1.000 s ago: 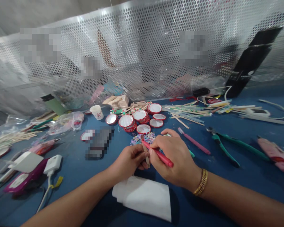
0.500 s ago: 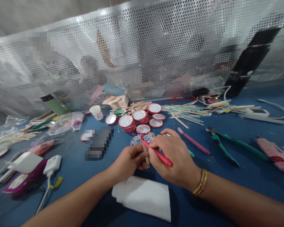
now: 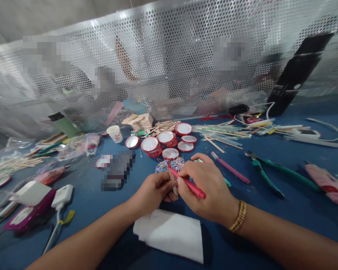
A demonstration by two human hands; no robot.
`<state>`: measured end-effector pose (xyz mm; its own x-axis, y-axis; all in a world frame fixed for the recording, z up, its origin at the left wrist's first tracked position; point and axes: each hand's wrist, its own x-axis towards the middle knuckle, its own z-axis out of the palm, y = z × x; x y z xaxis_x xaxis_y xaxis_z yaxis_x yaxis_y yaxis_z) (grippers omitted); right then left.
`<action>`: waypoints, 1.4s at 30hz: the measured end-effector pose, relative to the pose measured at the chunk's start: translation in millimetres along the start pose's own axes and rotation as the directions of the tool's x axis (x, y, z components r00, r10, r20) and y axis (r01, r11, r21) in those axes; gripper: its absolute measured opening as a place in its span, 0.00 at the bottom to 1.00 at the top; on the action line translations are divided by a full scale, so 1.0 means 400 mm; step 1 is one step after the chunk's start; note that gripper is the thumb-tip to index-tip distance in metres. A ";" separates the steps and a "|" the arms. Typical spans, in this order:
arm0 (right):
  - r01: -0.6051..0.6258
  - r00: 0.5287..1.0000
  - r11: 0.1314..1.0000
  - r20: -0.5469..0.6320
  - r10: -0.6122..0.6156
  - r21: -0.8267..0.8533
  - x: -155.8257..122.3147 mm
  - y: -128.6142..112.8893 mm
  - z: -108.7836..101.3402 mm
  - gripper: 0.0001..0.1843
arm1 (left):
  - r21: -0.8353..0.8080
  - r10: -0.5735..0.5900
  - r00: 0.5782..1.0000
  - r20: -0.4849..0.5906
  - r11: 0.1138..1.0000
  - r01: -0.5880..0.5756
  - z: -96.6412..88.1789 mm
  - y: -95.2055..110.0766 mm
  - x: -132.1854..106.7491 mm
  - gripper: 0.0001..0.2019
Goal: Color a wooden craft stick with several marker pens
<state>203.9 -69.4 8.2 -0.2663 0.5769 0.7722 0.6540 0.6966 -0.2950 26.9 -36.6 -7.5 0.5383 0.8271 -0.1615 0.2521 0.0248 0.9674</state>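
Note:
Pinched in my left hand (image 3: 154,192) is a flat wooden craft stick (image 3: 175,190), held upright and tilted. My right hand (image 3: 208,187), with a gold bracelet at the wrist, grips a red pen (image 3: 195,189), its tip close to the top of the stick; whether they touch I cannot tell. Just beyond both hands lies a pile of small coloured loops (image 3: 177,163), partly covered by my right hand. Folded white paper or cloth (image 3: 174,234) lies on the blue table in front of me.
Red-rimmed round tins (image 3: 153,149) and a paper cup (image 3: 114,134) stand ahead, near loose sticks (image 3: 218,135). To the right lie a pink pen (image 3: 233,170), teal-handled pliers (image 3: 266,172) and a pink glue gun (image 3: 328,183). A phone (image 3: 119,168) lies left. A perforated metal screen (image 3: 169,63) closes the back.
Both hands keep nearly the same place and grip. The pen and stick have barely shifted.

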 end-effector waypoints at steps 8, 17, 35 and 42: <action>-0.023 0.998 1.000 -0.051 0.022 -0.019 0.000 0.002 -0.008 0.04 | -0.007 -0.012 1.000 -0.015 1.000 0.012 0.002 0.005 0.003 0.25; -0.044 0.999 0.999 -0.013 0.044 -0.029 0.002 0.001 -0.006 0.05 | -0.039 -0.025 1.000 -0.014 0.999 0.024 0.005 0.007 0.001 0.27; -0.096 0.995 0.995 0.010 0.096 0.006 0.016 0.016 -0.024 0.06 | -0.052 -0.039 0.999 0.013 0.998 0.039 0.000 0.005 0.002 0.24; -0.107 0.994 0.994 0.008 0.107 0.003 0.022 0.022 -0.020 0.09 | -0.026 -0.024 0.999 0.031 0.999 0.025 0.000 0.011 -0.007 0.24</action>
<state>213.2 -61.5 17.0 -0.2003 0.6516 0.7316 0.6770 0.6319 -0.3774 26.5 -38.7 -3.0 0.5572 0.8083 -0.1905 0.2443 0.0597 0.9679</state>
